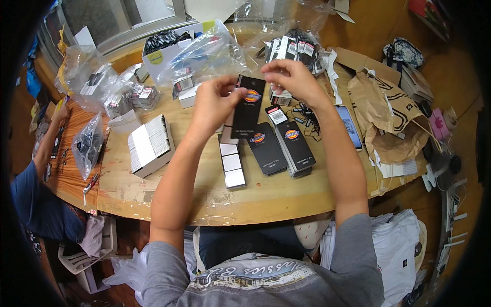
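The left hand [217,102] pinched a tall black rectangular card tag [249,115] between thumb and fingers, above the tan table [199,207] — its face bore a colourful emblem [253,95] over small pale lettering. The right hand [292,79] curled just beside the tag's top edge (whether it gripped anything, I couldn't tell). Nearer the person lay two stacks of matching black card tags [268,156] — beside a white barcode label [277,116] with a red band.

Wooden table [204,209]: black tag stacks [298,153], white labels [233,162], white card block [149,146], phone [349,128].
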